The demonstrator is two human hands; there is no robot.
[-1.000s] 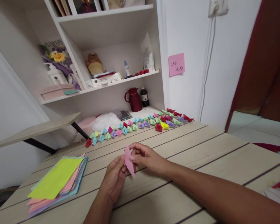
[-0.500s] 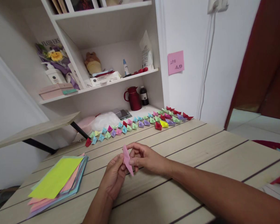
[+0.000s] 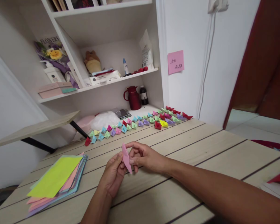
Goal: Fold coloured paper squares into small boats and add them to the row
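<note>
A folded pink paper boat (image 3: 126, 159) is held nearly upright above the table, between my two hands. My left hand (image 3: 114, 171) pinches its left side with thumb and fingers. On the other side, my right hand (image 3: 144, 157) presses its thumb to the paper, with the fingers curled behind. Part of the boat's underside is hidden by my fingers. Several small folded paper boats in many colours, among them a yellow boat (image 3: 163, 123) and a red boat (image 3: 157, 125), stand in rows along the table's back edge.
At the left on the slatted table (image 3: 182, 186) lies a stack of coloured paper (image 3: 56, 175), yellow-green sheet on top. A raised wooden shelf (image 3: 37, 129) stands behind it. At the back are a red jug (image 3: 133, 99), a dark bottle (image 3: 143, 95) and a white plastic bag (image 3: 105, 120).
Both hands keep their hold on the pink paper boat, which looks slightly more upright. The whole view has shifted a little; nothing else has visibly moved.
</note>
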